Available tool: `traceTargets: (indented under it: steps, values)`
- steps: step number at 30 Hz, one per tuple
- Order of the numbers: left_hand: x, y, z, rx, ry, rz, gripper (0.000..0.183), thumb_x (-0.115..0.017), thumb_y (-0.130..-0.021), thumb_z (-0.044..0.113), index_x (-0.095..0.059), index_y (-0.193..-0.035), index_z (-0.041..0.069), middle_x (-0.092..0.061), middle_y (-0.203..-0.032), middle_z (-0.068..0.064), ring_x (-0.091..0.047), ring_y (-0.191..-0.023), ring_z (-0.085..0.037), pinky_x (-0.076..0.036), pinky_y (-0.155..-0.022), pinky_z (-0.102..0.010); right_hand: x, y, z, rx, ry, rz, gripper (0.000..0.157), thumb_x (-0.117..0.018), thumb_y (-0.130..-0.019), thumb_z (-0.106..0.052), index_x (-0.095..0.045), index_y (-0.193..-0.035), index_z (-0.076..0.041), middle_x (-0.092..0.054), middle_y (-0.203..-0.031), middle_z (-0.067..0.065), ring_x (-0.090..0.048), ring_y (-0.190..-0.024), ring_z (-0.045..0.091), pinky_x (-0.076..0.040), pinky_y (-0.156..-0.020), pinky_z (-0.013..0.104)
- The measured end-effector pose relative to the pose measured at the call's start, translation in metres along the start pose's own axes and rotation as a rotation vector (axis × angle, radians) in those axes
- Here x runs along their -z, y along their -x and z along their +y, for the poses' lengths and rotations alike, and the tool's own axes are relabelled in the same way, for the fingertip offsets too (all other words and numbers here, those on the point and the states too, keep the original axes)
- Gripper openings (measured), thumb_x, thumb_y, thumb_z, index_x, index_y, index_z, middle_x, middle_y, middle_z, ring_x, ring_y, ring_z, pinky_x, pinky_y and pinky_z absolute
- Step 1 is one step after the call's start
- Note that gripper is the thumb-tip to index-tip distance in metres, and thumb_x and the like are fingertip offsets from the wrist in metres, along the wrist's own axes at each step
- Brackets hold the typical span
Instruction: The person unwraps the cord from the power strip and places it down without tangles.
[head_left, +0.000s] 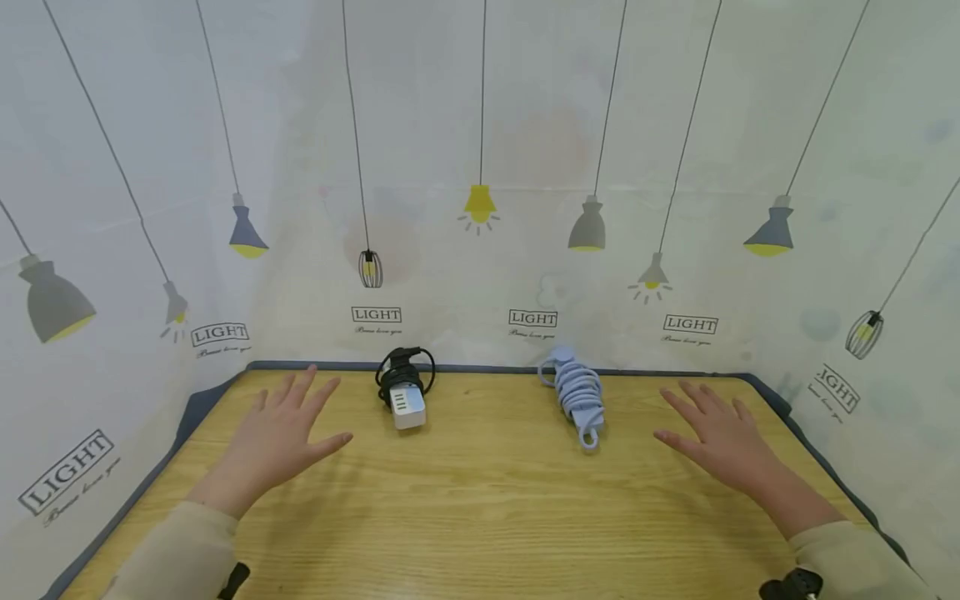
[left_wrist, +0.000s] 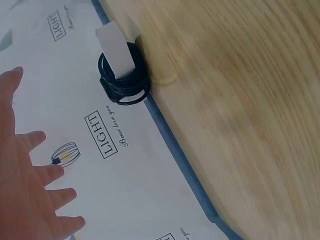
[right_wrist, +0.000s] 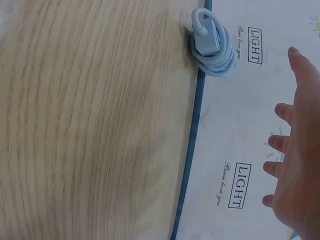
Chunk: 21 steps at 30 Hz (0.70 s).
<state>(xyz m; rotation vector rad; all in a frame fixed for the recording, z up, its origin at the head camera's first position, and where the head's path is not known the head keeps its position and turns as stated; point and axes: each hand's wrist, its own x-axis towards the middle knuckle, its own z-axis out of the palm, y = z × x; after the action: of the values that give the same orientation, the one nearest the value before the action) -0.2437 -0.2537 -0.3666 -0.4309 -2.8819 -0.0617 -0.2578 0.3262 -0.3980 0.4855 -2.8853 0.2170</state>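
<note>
In the head view, my left hand [head_left: 277,433] is held over the left of the table with fingers spread, holding nothing. Just right of it lies a white power strip [head_left: 408,408] with a black cord [head_left: 401,377] wound around its far end. My right hand [head_left: 720,437], also spread and holding nothing, is over the table's right part. To its left lies a light blue power strip [head_left: 588,417], its own blue cord [head_left: 579,387] coiled about it. In both wrist views, the left hand [left_wrist: 27,170] and right hand [right_wrist: 300,145] stay apart from the bundles.
The wooden table [head_left: 480,508] has a dark blue edge strip [head_left: 487,368] along the back. Behind and beside it hangs a pale sheet [head_left: 435,100] printed with lamps and the word LIGHT. Dark devices [head_left: 791,585] sit at both sleeves.
</note>
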Motion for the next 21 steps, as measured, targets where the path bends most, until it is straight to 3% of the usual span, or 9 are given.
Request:
traceTargets:
  steps: [12,21]
  values:
    - [0.002,-0.006,0.019,-0.044,-0.047,0.009,0.083,-0.057,-0.088,0.063,-0.036,-0.151,0.013,-0.029,-0.153,-0.024,-0.033,-0.133,-0.05,-0.022,-0.101,-0.071,-0.004,-0.009,-0.013,0.034,-0.022,0.009,0.075,-0.051,-0.094,-0.058,-0.038,-0.149,-0.009,-0.03,-0.151,0.024,-0.029,-0.134,0.049,-0.014,-0.099,0.074]
    - [-0.005,-0.013,0.029,-0.035,-0.052,0.003,0.084,-0.054,-0.088,0.067,-0.038,-0.15,0.015,-0.034,-0.15,-0.023,-0.034,-0.132,-0.048,-0.027,-0.1,-0.07,-0.01,-0.014,-0.019,0.019,-0.044,-0.009,0.075,-0.049,-0.095,-0.059,-0.036,-0.15,-0.01,-0.028,-0.153,0.022,-0.029,-0.135,0.048,-0.012,-0.1,0.074]
